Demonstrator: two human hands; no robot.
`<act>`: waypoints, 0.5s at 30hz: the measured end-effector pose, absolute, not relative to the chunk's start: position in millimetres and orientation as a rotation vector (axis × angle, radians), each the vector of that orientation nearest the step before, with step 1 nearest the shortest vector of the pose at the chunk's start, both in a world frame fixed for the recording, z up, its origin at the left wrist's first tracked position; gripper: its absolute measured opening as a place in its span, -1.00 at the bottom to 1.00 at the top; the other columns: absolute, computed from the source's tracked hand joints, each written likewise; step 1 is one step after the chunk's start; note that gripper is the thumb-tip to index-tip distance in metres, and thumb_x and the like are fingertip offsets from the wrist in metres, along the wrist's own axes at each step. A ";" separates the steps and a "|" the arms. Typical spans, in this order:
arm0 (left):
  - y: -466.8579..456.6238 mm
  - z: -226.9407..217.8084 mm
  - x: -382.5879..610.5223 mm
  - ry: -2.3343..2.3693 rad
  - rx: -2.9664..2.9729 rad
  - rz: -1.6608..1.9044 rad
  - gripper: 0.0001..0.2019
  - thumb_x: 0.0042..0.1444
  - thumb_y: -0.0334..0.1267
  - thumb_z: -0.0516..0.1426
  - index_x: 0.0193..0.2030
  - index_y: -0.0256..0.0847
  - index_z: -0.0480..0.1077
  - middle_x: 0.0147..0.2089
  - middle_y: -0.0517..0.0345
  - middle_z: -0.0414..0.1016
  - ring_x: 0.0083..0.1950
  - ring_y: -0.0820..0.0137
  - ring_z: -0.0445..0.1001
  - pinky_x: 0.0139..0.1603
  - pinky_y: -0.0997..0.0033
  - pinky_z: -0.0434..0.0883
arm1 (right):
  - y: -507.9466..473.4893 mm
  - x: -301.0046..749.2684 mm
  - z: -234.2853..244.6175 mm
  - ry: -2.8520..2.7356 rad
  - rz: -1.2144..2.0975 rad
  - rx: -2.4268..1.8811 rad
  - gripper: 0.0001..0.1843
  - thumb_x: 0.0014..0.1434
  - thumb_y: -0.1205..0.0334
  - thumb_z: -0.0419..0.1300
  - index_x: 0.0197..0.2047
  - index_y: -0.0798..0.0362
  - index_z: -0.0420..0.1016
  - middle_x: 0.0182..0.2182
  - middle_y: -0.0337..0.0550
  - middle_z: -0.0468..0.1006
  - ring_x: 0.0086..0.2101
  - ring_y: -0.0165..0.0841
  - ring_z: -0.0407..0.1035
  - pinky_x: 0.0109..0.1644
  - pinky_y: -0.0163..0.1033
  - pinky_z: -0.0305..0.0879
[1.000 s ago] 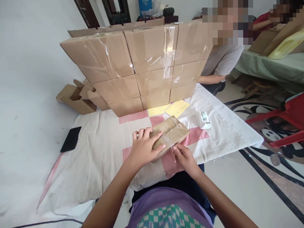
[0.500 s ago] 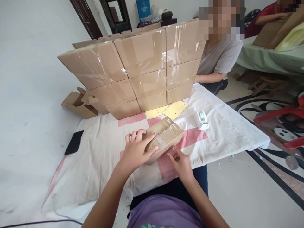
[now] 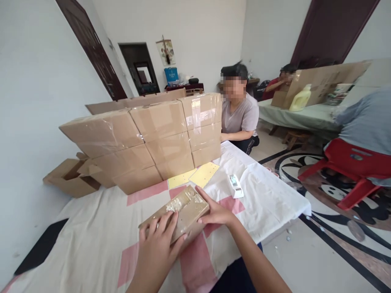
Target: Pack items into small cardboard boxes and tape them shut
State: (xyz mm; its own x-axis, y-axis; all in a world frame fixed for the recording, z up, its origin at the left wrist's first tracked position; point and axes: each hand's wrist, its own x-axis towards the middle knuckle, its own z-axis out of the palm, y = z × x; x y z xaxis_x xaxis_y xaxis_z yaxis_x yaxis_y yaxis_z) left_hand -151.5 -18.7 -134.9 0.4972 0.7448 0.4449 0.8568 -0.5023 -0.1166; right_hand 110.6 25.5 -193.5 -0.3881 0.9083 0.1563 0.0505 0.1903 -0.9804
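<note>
A small cardboard box (image 3: 186, 208) wrapped in clear tape lies on the white and pink cloth (image 3: 100, 236) in front of me. My left hand (image 3: 159, 248) rests on its near end, fingers curled over the top. My right hand (image 3: 215, 211) grips the box's right side, thumb on the side and fingers around the far edge.
A stack of taped cardboard boxes (image 3: 143, 140) walls off the far side. Yellow sheets (image 3: 195, 177) and a small white device (image 3: 235, 186) lie on the cloth. An open carton (image 3: 69, 179) and a black phone (image 3: 41, 246) are at left. A seated person (image 3: 240, 112) and a red stool (image 3: 351, 167) are at right.
The camera tilted up, showing more of the room. My right hand moved from the box's near corner to its right side. My left hand slid back to the near end.
</note>
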 end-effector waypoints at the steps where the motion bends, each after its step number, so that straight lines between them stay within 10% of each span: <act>1: -16.6 -137.3 -155.4 -1.291 -2.412 -0.517 -0.57 0.25 -0.05 0.14 0.22 -0.09 0.43 0.18 0.05 0.52 0.09 0.08 0.39 0.05 0.04 0.17 | 29.5 110.1 -193.2 -1.649 1.356 -0.903 0.37 -0.08 0.03 0.52 0.54 -0.16 -0.31 0.50 -0.11 -0.27 0.44 -0.10 -0.25 0.49 0.03 -0.24; 8: -12.3 -133.5 -185.4 -0.800 -2.345 -0.546 -0.63 0.27 -0.09 0.12 0.19 -0.01 0.46 0.15 0.22 0.57 0.03 0.19 0.45 0.02 0.13 0.14 | 11.1 95.8 -187.6 -1.627 1.329 -0.852 0.45 -0.19 0.14 0.53 0.54 -0.13 -0.35 0.50 -0.08 -0.23 0.44 -0.05 -0.30 0.47 0.01 -0.25; 15: -36.4 -120.1 -158.8 -0.418 -2.347 -0.655 -0.70 0.34 -0.02 0.07 0.02 0.02 0.57 0.11 0.35 0.59 -0.11 0.29 0.42 -0.01 0.19 0.20 | -89.5 110.5 -207.9 -1.364 0.908 -1.010 0.37 -0.20 -0.23 0.49 0.53 -0.09 -0.11 0.48 0.01 -0.14 0.43 0.12 -0.29 0.47 0.16 -0.26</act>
State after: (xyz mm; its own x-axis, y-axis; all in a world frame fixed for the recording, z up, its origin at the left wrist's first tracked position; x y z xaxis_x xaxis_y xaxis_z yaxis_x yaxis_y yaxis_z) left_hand -158.8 -36.4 -120.1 0.8237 0.1221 0.5537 0.4509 -0.7331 -0.5092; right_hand 110.5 -89.5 -207.9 0.0241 0.9433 0.3312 0.0580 0.3294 -0.9424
